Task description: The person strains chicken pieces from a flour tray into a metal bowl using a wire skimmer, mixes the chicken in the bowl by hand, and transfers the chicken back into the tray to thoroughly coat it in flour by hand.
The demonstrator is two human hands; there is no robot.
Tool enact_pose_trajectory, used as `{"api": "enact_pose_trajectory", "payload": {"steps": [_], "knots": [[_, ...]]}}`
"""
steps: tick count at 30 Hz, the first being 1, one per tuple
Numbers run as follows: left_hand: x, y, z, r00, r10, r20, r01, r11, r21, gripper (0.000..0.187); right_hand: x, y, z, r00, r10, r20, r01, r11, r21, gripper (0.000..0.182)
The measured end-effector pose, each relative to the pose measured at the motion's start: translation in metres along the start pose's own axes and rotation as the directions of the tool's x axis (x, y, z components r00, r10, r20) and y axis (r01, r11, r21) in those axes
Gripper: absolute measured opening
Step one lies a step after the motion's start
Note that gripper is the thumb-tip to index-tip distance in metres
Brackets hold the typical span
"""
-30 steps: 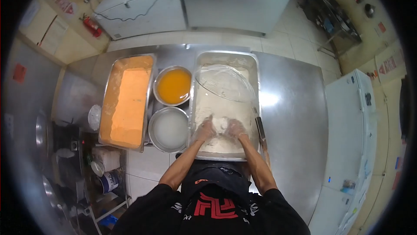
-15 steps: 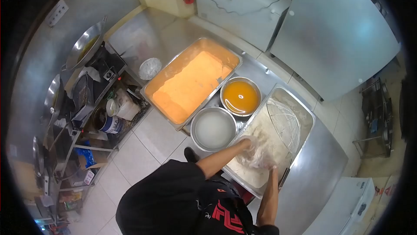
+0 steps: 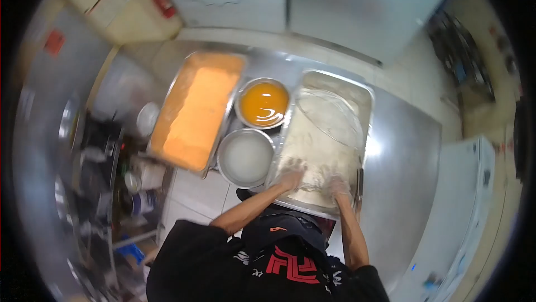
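Both my hands are inside a deep metal tray [image 3: 365, 98] of pale flour-like powder [image 3: 315, 145], near its front end. My left hand [image 3: 293, 175], dusted with powder, lies at the tray's left side with its fingers spread forward. Opposite it, my right hand [image 3: 336, 183] wears a thin clear glove and rests in the powder with fingers stretched out. Some lumpy, powder-coated stuff [image 3: 314, 182] lies between them; what it is I cannot make out. Toward the tray's far end, a round wire strainer [image 3: 329, 113] lies on the powder.
Left of the tray stand a bowl of orange-yellow liquid [image 3: 264, 102] and a bowl of cloudy liquid [image 3: 246, 158]. Further left is a tray of orange powder [image 3: 198, 112]. A blurred cooking stand [image 3: 100, 151] is at far left, a white freezer [image 3: 455, 207] at right.
My hands, close together over the powder before, are now apart and lower toward the tray's front end. The camera view has turned, so the trays and bowls appear rotated and shifted left.
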State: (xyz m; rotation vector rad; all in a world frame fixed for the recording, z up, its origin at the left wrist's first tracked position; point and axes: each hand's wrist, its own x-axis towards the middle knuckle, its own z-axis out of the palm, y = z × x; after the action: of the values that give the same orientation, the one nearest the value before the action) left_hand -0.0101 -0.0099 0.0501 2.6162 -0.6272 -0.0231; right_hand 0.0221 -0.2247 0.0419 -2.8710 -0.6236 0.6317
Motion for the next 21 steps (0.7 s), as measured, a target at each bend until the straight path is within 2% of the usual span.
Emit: {"api": "enact_pose_trajectory", "payload": {"steps": [1, 2, 3, 4, 5, 7, 8, 9, 10, 11, 12, 13, 14, 15, 16, 17, 18, 19, 20, 21], "knots": [[-0.007, 0.015, 0.008, 0.984, -0.174, 0.028, 0.165, 0.967, 0.195, 0.042, -0.004, -0.018, 0.008, 0.993, 0.020, -0.117, -0.022, 1.000, -0.018, 0.028], [-0.011, 0.025, 0.014, 0.940, -0.342, 0.004, 0.314, 0.867, 0.388, 0.045, -0.009, -0.035, 0.016, 0.972, 0.040, -0.233, -0.048, 0.998, -0.030, 0.029], [-0.008, 0.021, 0.020, 0.954, -0.299, 0.031, 0.265, 0.884, 0.385, 0.045, 0.003, -0.029, 0.028, 0.960, 0.029, -0.279, -0.040, 0.999, -0.034, 0.030], [-0.002, 0.009, 0.025, 0.962, -0.274, 0.009, 0.262, 0.931, 0.254, 0.047, 0.014, -0.023, 0.040, 0.945, 0.017, -0.326, -0.032, 0.999, -0.039, 0.031], [0.005, -0.002, 0.023, 0.966, -0.260, -0.013, 0.260, 0.958, 0.120, 0.049, 0.035, 0.003, 0.066, 0.984, -0.016, -0.180, 0.024, 0.999, 0.042, 0.033], [0.030, -0.009, -0.020, 0.932, -0.351, 0.091, 0.361, 0.922, -0.139, 0.049, 0.027, -0.021, -0.036, 0.962, 0.187, -0.199, -0.094, 0.910, 0.403, 0.028], [0.041, -0.014, -0.023, 0.939, -0.329, 0.103, 0.341, 0.931, -0.134, 0.049, 0.037, -0.022, -0.036, 0.934, 0.201, -0.296, -0.099, 0.940, 0.326, 0.026], [0.052, -0.018, -0.027, 0.956, -0.290, 0.051, 0.292, 0.955, -0.047, 0.048, 0.045, -0.023, -0.043, 0.899, 0.202, -0.388, -0.112, 0.964, 0.243, 0.025], [0.060, -0.024, -0.031, 0.968, -0.251, 0.007, 0.251, 0.967, 0.039, 0.048, 0.048, -0.020, -0.050, 0.896, 0.220, -0.384, -0.127, 0.959, 0.254, 0.025], [0.065, -0.025, -0.052, 0.969, -0.246, 0.024, 0.245, 0.969, 0.041, 0.048, 0.042, -0.024, -0.071, 0.946, 0.044, -0.321, -0.011, 0.994, 0.105, 0.024], [0.074, -0.020, -0.088, 0.964, -0.113, 0.240, 0.123, 0.992, -0.024, 0.049, 0.042, -0.020, -0.081, 0.960, -0.039, -0.276, 0.051, 0.998, 0.035, 0.024], [0.084, -0.022, -0.111, 0.902, 0.036, 0.431, 0.014, 0.993, -0.113, 0.049, 0.042, -0.017, -0.091, 0.966, -0.122, -0.228, 0.118, 0.993, -0.028, 0.023], [0.093, -0.031, -0.115, 0.896, 0.040, 0.441, 0.013, 0.993, -0.117, 0.049, 0.041, -0.007, -0.093, 0.977, -0.073, -0.200, 0.093, 0.991, 0.094, 0.027], [0.101, -0.041, -0.116, 0.823, 0.012, 0.569, 0.108, 0.978, -0.178, 0.047, 0.040, 0.002, -0.092, 0.986, -0.029, -0.165, 0.063, 0.976, 0.210, 0.030], [0.104, -0.049, -0.118, 0.733, 0.000, 0.680, 0.207, 0.953, -0.222, 0.046, 0.048, 0.008, -0.084, 0.986, -0.022, -0.163, 0.057, 0.976, 0.211, 0.030], [0.095, -0.114, -0.029, 0.940, 0.000, 0.341, 0.073, 0.977, -0.200, 0.042, 0.069, 0.018, -0.053, 0.966, 0.125, -0.225, -0.059, 0.959, 0.278, 0.029], [0.089, -0.138, 0.021, 0.940, 0.005, 0.342, 0.068, 0.977, -0.201, 0.042, 0.089, 0.027, -0.022, 0.921, 0.268, -0.282, -0.157, 0.919, 0.361, 0.030], [0.092, -0.110, 0.007, 0.905, -0.141, 0.402, 0.178, 0.982, -0.056, 0.044, 0.095, 0.024, -0.010, 0.911, 0.323, -0.258, -0.218, 0.906, 0.362, 0.033], [0.092, -0.081, -0.006, 0.858, -0.252, 0.448, 0.250, 0.966, 0.065, 0.045, 0.090, 0.011, -0.007, 0.940, 0.268, -0.210, -0.195, 0.929, 0.314, 0.036], [0.087, -0.062, -0.006, 0.829, -0.298, 0.474, 0.270, 0.954, 0.128, 0.047, 0.083, -0.003, -0.012, 0.970, 0.181, -0.161, -0.132, 0.952, 0.277, 0.040]]}}
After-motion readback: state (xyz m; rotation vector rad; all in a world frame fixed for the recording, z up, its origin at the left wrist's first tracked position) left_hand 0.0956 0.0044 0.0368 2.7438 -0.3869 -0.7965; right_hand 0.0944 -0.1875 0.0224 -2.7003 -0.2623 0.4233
